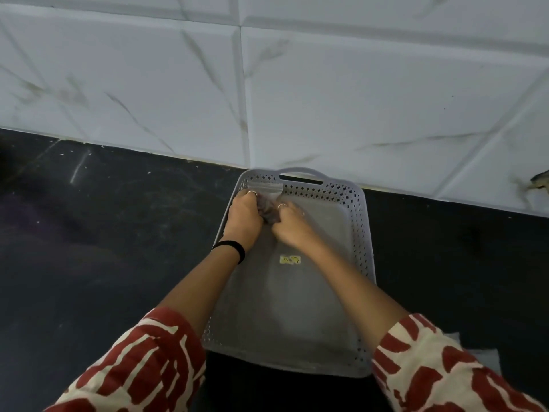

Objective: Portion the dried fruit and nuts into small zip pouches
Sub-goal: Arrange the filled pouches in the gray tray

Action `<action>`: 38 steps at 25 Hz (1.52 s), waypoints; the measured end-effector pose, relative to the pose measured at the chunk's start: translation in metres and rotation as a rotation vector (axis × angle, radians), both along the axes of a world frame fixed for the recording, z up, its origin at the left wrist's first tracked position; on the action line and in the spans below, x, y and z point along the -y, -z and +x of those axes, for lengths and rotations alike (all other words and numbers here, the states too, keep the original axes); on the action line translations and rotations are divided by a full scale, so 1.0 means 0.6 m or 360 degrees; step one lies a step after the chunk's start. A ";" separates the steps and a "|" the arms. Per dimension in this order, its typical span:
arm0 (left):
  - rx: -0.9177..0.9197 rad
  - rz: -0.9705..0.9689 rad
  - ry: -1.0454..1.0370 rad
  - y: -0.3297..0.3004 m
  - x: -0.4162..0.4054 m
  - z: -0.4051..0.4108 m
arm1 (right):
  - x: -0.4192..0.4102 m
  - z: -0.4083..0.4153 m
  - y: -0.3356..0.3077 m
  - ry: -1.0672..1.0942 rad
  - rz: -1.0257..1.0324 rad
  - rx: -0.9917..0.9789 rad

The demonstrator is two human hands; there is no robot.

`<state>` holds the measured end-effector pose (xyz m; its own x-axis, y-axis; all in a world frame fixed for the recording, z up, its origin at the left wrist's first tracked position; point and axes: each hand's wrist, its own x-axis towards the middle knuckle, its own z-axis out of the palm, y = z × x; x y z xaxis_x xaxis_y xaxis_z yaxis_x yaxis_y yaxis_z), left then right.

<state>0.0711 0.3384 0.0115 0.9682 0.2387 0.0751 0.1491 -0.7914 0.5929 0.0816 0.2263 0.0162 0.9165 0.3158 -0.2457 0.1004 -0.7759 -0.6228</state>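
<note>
**Both hands on a small pouch at the far end of a grey basket**

A small clear zip pouch (265, 200) sits inside a grey plastic basket (361, 233), at its far left corner, close to the perforated end wall and just below the basket's carry handle (301, 173). The pouch stands with its long axis running away from the person, its zip strip pointing toward the tiled wall (326, 93) and its darker filled part toward the wrists. What is inside shows only as a dark lump; the pieces cannot be told apart.

The left hand (244, 215) has its fingers curled round the left side of the pouch, knuckles up, with a ring on one finger near the zip strip. The right hand (292, 223) grips the right side of the pouch in the same way, fingers bent over the dark part, also with a ring. The two hands nearly meet, the pouch squeezed between them. Whether the zip is closed cannot be told.

A black band (233, 248) circles the left wrist. Behind the hands, toward the person, a small yellow sticker (290, 259) lies on the basket floor between the two forearms. Both forearms reach in over the near rim of the basket, and the red-and-cream patterned sleeves (142, 361) end short of that rim.

The basket lies lengthwise on a dark counter (118, 233), its far end almost touching the wall. To the right of the right sleeve, a bit of pale material (487, 359) shows on the counter, mostly hidden.
</note>
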 end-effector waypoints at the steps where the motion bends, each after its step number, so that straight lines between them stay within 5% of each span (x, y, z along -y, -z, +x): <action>1: 0.0024 -0.0013 0.0010 -0.004 0.004 -0.008 | 0.017 -0.006 -0.010 -0.0021 -0.0008 0.0002; 5: 0.0057 -0.0064 0.0132 -0.037 0.058 -0.058 | 0.130 -0.060 -0.070 0.0021 0.0122 0.0099; 10: 0.0183 -0.0143 0.0498 -0.089 0.204 -0.148 | 0.307 -0.212 -0.142 0.0542 0.0363 0.0429; 15: 0.0253 -0.0283 0.0868 -0.096 0.359 -0.278 | 0.417 -0.359 -0.101 0.0896 0.0261 0.0129; 19: -0.0320 -0.0170 0.0683 -0.054 0.377 -0.353 | 0.418 -0.412 -0.038 0.0790 0.0079 -0.0146; 24: -0.0712 -0.0009 0.0289 -0.003 0.354 -0.387 | 0.421 -0.424 0.001 0.0896 0.0075 -0.0041; 32: -0.0676 -0.0501 0.0080 0.009 0.369 -0.387 | 0.422 -0.428 -0.009 0.0742 0.0207 -0.0170; 38: -0.0419 -0.0785 0.0253 -0.037 0.362 -0.381 | 0.424 -0.438 -0.038 0.0903 0.0677 -0.0151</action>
